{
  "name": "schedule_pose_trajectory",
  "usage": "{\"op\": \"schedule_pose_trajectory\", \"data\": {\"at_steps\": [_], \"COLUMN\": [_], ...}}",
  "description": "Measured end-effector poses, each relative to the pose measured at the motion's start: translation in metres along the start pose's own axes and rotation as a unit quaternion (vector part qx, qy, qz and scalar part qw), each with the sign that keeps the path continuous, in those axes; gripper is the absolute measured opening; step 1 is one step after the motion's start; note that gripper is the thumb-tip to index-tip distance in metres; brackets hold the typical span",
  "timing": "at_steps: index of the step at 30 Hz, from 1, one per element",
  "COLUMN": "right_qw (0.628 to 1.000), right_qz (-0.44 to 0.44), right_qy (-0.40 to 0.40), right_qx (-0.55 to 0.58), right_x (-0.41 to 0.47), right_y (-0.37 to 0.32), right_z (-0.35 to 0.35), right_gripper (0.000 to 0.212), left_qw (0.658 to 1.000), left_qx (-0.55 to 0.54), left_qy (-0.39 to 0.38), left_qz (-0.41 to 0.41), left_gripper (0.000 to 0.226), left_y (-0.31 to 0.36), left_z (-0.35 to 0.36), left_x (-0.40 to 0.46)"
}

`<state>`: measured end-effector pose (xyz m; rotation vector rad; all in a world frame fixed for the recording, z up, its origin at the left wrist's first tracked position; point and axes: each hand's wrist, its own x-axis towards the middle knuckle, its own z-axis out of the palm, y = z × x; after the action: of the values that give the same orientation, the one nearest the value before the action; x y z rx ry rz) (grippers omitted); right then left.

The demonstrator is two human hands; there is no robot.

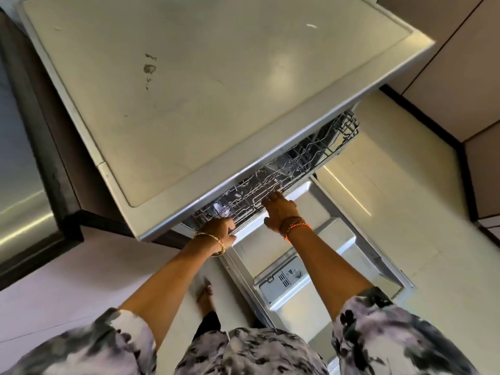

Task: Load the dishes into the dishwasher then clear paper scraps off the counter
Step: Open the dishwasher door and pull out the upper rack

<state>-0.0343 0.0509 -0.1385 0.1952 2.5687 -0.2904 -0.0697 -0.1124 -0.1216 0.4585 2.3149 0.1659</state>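
The dishwasher's door (338, 255) lies folded down in front of me. Its grey wire rack (303, 161) sticks partly out from under the counter (189, 90). My left hand (220, 230) grips the rack's front rail at its left end, fingers curled over the wire. My right hand (280, 209) lies with straight fingers on the front rail near the rack's middle. Something small and white (217, 207) sits in the rack beside my left hand; the dishes inside are mostly hidden by the counter. A small white scrap (311, 26) lies on the counter's far right.
A steel appliance (21, 169) stands at the left beyond a dark gap. My foot (205, 293) is on the pale floor left of the door. Dark-edged cabinets (460, 77) line the right side. The detergent compartment (284, 280) shows on the door's inner face.
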Motion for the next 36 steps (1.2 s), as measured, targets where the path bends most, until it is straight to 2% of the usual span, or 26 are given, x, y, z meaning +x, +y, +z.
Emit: {"op": "schedule_pose_trajectory", "data": {"at_steps": [7,10,12,16,21,31,36], "right_qw": [0.996,0.996,0.996,0.993,0.992,0.991,0.988], "right_qz": [0.042,0.051,0.054,0.091,0.099,0.108,0.115], "right_qy": [0.019,0.030,0.015,-0.009,-0.009,-0.006,0.007], "right_qx": [0.071,0.072,0.072,0.081,0.078,0.076,0.099], "right_x": [-0.026,-0.044,-0.061,-0.093,-0.105,-0.100,-0.107], "right_y": [0.009,0.022,0.032,0.045,0.063,0.050,0.045], "right_z": [0.023,0.036,0.042,0.064,0.067,0.064,0.069], "right_gripper": [0.039,0.033,0.032,0.032,0.030,0.032,0.033], "left_qw": [0.996,0.992,0.987,0.972,0.971,0.956,0.950], "left_qx": [-0.002,-0.042,-0.047,0.011,0.024,0.079,0.087], "left_qy": [-0.080,-0.108,-0.143,-0.216,-0.210,-0.259,-0.288], "left_qz": [0.030,0.044,0.056,0.096,0.114,0.110,0.079], "left_gripper": [0.012,0.003,0.011,0.028,0.029,0.040,0.037], "left_y": [0.010,0.014,0.023,0.046,0.066,0.046,0.046], "left_z": [0.012,0.032,0.044,0.063,0.076,0.068,0.069], "left_x": [-0.005,-0.008,-0.016,-0.037,-0.045,-0.044,-0.038]}}
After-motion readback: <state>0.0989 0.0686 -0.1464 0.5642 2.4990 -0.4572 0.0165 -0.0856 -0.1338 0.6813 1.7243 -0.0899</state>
